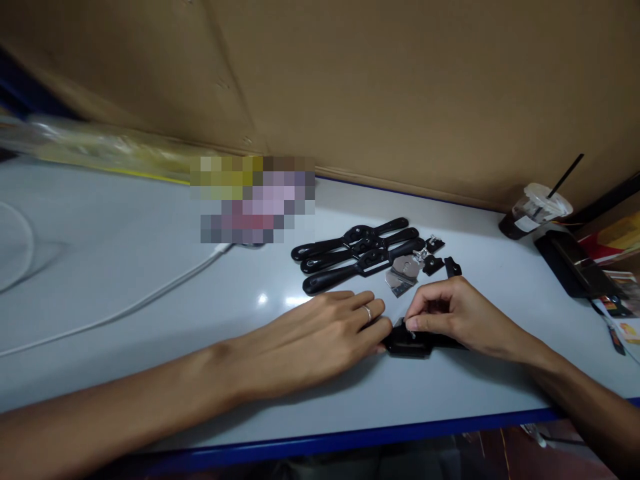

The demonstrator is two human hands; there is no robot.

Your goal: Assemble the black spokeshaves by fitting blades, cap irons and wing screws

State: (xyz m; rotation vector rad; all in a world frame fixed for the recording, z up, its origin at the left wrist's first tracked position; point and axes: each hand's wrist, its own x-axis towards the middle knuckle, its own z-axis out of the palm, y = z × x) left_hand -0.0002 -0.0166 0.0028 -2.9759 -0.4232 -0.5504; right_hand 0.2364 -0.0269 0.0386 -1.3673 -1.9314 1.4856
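The black tool [410, 347] lies on the counter [175, 380] between the hands — left hand [335, 333] gripping its near end, right hand [450, 310] pinching at its middle.

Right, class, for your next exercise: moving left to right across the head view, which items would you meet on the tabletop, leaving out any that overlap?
White cable → three black-handled tools → small loose black piece → lidded plastic cup with a straw.
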